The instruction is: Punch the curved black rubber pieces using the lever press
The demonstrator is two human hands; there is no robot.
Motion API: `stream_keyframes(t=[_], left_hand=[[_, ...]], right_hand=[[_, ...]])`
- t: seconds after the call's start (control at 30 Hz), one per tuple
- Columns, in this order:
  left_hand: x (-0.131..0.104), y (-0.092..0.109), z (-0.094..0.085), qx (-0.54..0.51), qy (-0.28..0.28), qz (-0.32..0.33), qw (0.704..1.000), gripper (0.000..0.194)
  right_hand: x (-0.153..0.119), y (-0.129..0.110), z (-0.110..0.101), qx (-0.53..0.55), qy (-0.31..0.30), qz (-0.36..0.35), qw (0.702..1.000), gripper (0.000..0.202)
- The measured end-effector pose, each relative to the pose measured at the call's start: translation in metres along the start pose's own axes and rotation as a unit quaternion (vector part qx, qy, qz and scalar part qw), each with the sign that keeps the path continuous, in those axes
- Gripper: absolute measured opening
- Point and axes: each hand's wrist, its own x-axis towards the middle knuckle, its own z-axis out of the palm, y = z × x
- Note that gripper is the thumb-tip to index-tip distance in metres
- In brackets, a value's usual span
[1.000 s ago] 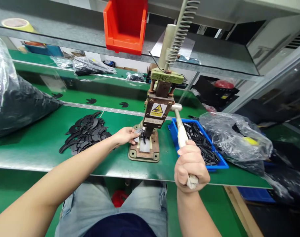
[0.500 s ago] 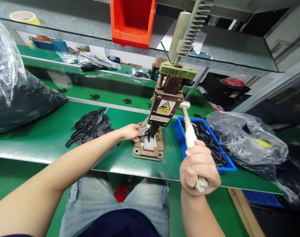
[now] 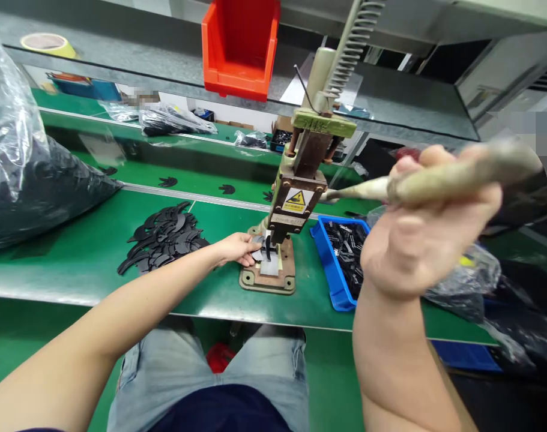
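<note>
Although its ends run out of view, the green worktop (image 3: 300, 307) carries everything close by. On it, a plastic bag (image 3: 25, 186) is cut off at the left, and a metal press (image 3: 295, 198) stands centrally, its spring top cropped. The right forearm and hand hide part of a blue tray (image 3: 329, 273) of small black parts; the left forearm covers an edge of the dark heap (image 3: 165, 235). Across the right hand (image 3: 424, 240) lies the press lever (image 3: 457, 178), too blurred to tell how tightly it is gripped. The left hand (image 3: 239, 248) pinches a thin grey-black piece (image 3: 257, 254) over the press base, its outline partly covered by fingers.
</note>
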Motion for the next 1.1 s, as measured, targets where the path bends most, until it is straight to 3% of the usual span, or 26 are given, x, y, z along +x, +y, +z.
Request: stream_keyframes(t=[0.07, 0.13, 0.2, 0.33, 0.47, 0.67, 0.97, 1.03, 1.1], left_hand=[[-0.013, -0.004, -0.002, -0.017, -0.003, 0.039, 0.999, 0.049], [-0.033, -0.004, -0.005, -0.02, -0.018, 0.075, 0.997, 0.051], [-0.056, -0.003, -0.007, -0.011, -0.033, 0.103, 0.994, 0.052], [-0.098, 0.003, 0.0, -0.001, -0.044, 0.135, 0.99, 0.05], [-0.116, 0.001, 0.014, 0.006, -0.058, 0.143, 0.988, 0.05], [-0.122, -0.003, 0.02, 0.005, -0.08, 0.118, 0.99, 0.051], [-0.115, -0.016, 0.015, 0.098, -0.056, 0.117, 0.987, 0.046], [-0.116, -0.018, 0.018, 0.128, -0.022, 0.155, 0.979, 0.041], [-0.12, -0.017, 0.022, 0.185, 0.056, 0.237, 0.952, 0.036]], right_hand=[[-0.002, 0.008, -0.005, -0.023, 0.004, 0.044, 0.999, 0.058], [-0.032, 0.016, -0.012, -0.05, 0.023, 0.109, 0.992, 0.054], [-0.079, 0.02, -0.015, -0.053, -0.038, 0.233, 0.97, 0.039], [-0.168, 0.008, 0.0, 0.001, -0.208, 0.361, 0.909, 0.033], [-0.205, -0.009, 0.026, 0.037, -0.223, 0.411, 0.883, 0.023], [-0.217, -0.022, 0.036, 0.028, -0.2, 0.408, 0.89, 0.019], [-0.196, -0.023, 0.003, -0.046, -0.347, 0.251, 0.902, 0.018], [-0.193, -0.022, -0.003, -0.065, -0.363, 0.214, 0.905, 0.018], [-0.194, -0.022, -0.008, -0.083, -0.367, 0.186, 0.908, 0.017]])
